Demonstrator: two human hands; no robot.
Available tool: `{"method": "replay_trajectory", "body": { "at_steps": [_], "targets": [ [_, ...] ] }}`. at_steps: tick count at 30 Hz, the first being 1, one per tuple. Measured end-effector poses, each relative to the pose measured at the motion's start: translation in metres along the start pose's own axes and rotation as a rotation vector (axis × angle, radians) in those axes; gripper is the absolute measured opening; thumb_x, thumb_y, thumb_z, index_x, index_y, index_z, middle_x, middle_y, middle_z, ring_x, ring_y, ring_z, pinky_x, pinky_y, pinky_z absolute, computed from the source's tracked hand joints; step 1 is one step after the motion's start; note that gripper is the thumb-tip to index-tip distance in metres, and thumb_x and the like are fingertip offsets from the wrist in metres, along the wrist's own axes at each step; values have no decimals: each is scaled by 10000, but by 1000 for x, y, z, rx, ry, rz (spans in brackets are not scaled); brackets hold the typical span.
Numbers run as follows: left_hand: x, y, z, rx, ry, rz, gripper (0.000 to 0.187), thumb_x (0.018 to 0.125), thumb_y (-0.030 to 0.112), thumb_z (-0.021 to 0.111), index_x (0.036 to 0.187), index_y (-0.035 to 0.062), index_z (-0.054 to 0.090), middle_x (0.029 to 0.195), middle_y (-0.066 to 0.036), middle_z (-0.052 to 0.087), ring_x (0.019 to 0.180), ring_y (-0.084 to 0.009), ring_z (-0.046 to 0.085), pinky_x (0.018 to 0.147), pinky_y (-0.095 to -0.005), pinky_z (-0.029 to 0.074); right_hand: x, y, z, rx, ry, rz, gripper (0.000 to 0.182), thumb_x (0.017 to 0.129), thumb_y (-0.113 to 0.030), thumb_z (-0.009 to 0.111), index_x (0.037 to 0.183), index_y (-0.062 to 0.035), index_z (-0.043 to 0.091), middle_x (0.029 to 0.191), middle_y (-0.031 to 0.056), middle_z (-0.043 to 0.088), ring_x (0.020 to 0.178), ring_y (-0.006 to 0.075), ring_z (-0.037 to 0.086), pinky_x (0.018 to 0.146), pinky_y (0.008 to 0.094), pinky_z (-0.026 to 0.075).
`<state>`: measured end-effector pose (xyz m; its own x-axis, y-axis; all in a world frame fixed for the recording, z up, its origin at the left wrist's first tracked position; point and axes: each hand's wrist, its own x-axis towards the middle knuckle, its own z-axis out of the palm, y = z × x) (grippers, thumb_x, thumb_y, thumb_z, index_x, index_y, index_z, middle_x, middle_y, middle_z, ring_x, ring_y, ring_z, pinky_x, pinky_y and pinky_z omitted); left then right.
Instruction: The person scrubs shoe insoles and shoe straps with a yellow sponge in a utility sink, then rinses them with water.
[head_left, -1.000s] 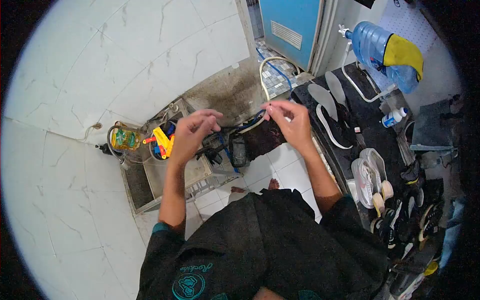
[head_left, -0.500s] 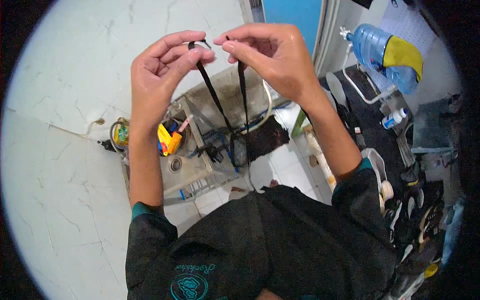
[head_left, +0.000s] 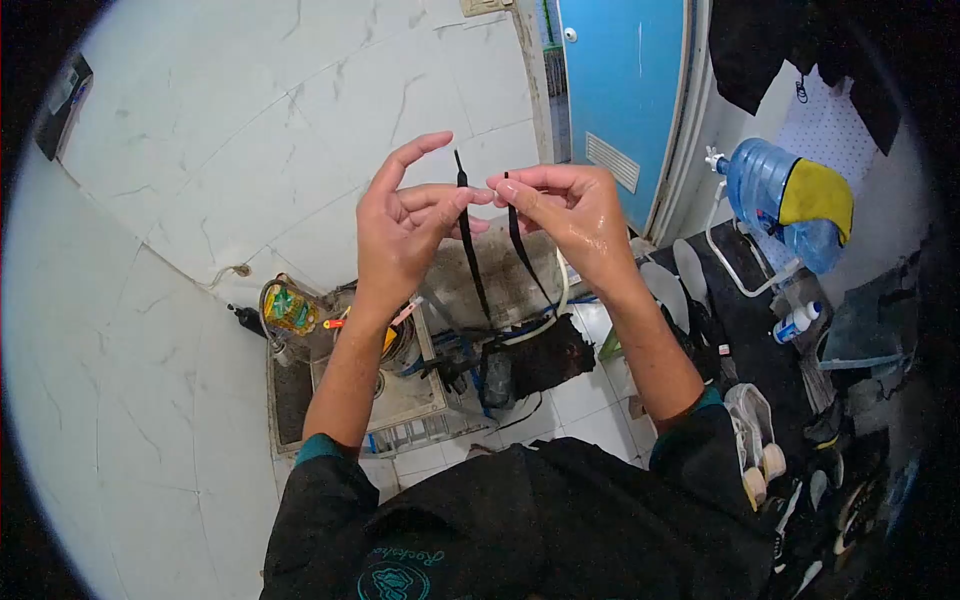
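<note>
A flat black shoelace [head_left: 469, 240] hangs from my two hands, which are raised close together in front of me. My left hand [head_left: 405, 225] pinches one part between thumb and fingers, with the index finger lifted away and the narrow tip poking up above the grip. Opposite it, my right hand [head_left: 565, 210] pinches another black length, its thin tip just showing over the thumb. Both lengths dangle toward the floor, and where they end is lost against dark things below. The skin of both hands looks wet.
Below left is a sink [head_left: 437, 385] with a yellow-green packet [head_left: 290, 308] beside it. A blue door [head_left: 630, 90] stands ahead. On the right are a large water bottle [head_left: 755, 185] on a stand, a white bottle [head_left: 797, 322] and several shoes [head_left: 750, 430].
The view has tilted up, showing more door and wall, and my hands appear lower and closer together. My left index finger has lifted, and the lace tip now stands upright in that hand.
</note>
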<state>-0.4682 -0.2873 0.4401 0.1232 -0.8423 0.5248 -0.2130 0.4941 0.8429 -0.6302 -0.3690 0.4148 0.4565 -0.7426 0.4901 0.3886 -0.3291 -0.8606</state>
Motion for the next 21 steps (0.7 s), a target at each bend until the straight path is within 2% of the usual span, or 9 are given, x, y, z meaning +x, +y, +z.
{"method": "replay_trajectory", "body": {
  "at_steps": [2, 5, 8, 12, 15, 16, 19, 20, 21],
  "targets": [
    [2, 4, 1, 19, -42, -50, 535, 877, 71, 629, 1323, 14, 339, 930, -161, 687, 816, -182, 673, 703, -280, 556, 3, -2, -1, -38, -4, 7, 265, 832, -195, 704, 907, 59, 691, 715, 52, 656, 585, 55, 543, 537, 185, 448],
    [7, -3, 4, 185, 7, 58, 529, 862, 68, 646, 1315, 55, 373, 884, -123, 700, 762, -141, 671, 637, -249, 539, 9, -2, -3, -66, -22, 35, 264, 832, -214, 703, 905, 40, 703, 707, 43, 655, 584, 50, 541, 525, 182, 440],
    [11, 1, 2, 430, -53, 55, 563, 829, 56, 671, 1313, 104, 388, 802, -94, 703, 664, -116, 660, 574, -236, 507, 12, 2, -4, -56, -38, 51, 249, 831, -218, 700, 907, 19, 713, 715, 43, 661, 583, 48, 541, 524, 181, 439],
    [14, 5, 5, 561, -162, 36, 614, 833, -19, 641, 1358, 101, 346, 821, -105, 697, 768, -127, 657, 650, -265, 555, 19, 5, -3, -99, -62, 28, 219, 825, -189, 690, 909, 12, 715, 722, 52, 673, 601, 52, 565, 539, 192, 458],
    [16, 0, 7, 546, -142, 59, 626, 831, -20, 641, 1365, 108, 341, 799, -109, 698, 761, -127, 655, 652, -262, 548, 24, 12, -1, -124, -63, -78, 193, 819, -153, 676, 883, 25, 713, 722, 73, 682, 631, 77, 616, 558, 210, 484],
    [15, 3, 8, 559, -136, 54, 604, 850, -2, 622, 1372, 91, 330, 869, -108, 692, 801, -128, 644, 699, -255, 538, 26, 14, 1, -114, -49, -117, 193, 818, -152, 674, 875, 28, 712, 723, 77, 683, 631, 83, 624, 560, 211, 488],
    [17, -30, 9, 263, -19, 75, 579, 849, 105, 660, 1344, 79, 359, 856, -114, 688, 750, -98, 635, 685, -220, 492, 34, 16, 7, -171, 8, -233, 184, 802, -162, 682, 851, 12, 717, 712, 93, 684, 617, 100, 641, 555, 219, 503],
    [16, -37, 13, 173, -10, 92, 483, 900, 155, 609, 1307, 7, 393, 876, -83, 655, 768, -69, 586, 705, -205, 467, 37, 15, 10, -188, 24, -257, 176, 798, -163, 685, 848, 3, 720, 707, 92, 683, 617, 100, 643, 551, 222, 505],
    [15, -47, 13, 168, -19, 83, 445, 913, 162, 588, 1286, -8, 416, 860, -69, 646, 749, -69, 575, 702, -205, 463, 39, 14, 13, -206, 42, -282, 168, 794, -163, 687, 844, -7, 723, 702, 92, 682, 617, 100, 644, 547, 224, 506]
  ]
}}
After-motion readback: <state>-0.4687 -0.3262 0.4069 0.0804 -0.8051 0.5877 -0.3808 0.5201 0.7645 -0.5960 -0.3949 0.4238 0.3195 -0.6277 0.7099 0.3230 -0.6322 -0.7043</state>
